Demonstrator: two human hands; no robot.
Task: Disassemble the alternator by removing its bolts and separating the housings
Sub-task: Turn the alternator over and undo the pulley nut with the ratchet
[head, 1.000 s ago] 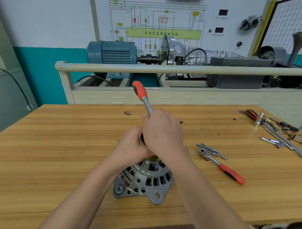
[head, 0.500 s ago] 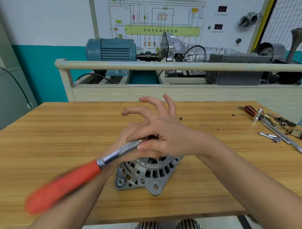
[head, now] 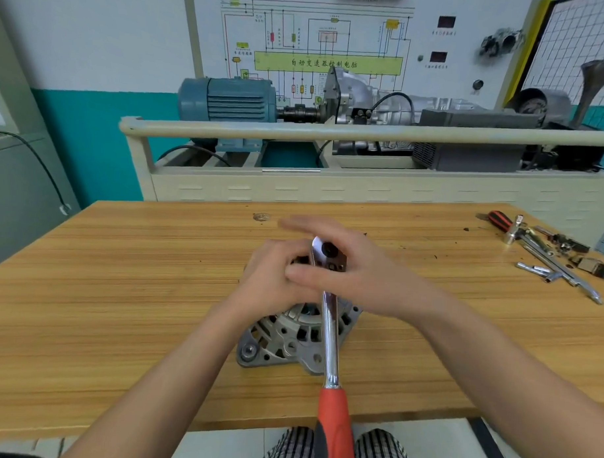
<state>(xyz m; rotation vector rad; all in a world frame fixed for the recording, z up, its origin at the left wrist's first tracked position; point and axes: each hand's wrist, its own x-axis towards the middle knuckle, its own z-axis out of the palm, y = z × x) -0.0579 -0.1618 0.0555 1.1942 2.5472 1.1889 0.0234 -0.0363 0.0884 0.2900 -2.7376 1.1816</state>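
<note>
- Alternator (head: pixel 290 334) sits on the table (head: pixel 102 307), dead centre before me.
- Ratchet (head: pixel 331 332) lies over it, handle toward 6 o'clock.
- Loose tools (head: pixel 549 258) at 2 o'clock.
- Motor bench (head: pixel 229 99) behind, 12 o'clock.

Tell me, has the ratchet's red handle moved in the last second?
Yes. The red handle swung from pointing at the far bench, round the left, to pointing toward the person, past the table edge.

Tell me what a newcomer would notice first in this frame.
Probably the ratchet wrench, its red handle pointing back toward the person off the table's near edge, head over the alternator mid-table. Both hands meet there: the left hand grips the alternator's top, the right hand lies open-fingered by the ratchet head. Loose tools sit far right.
</note>
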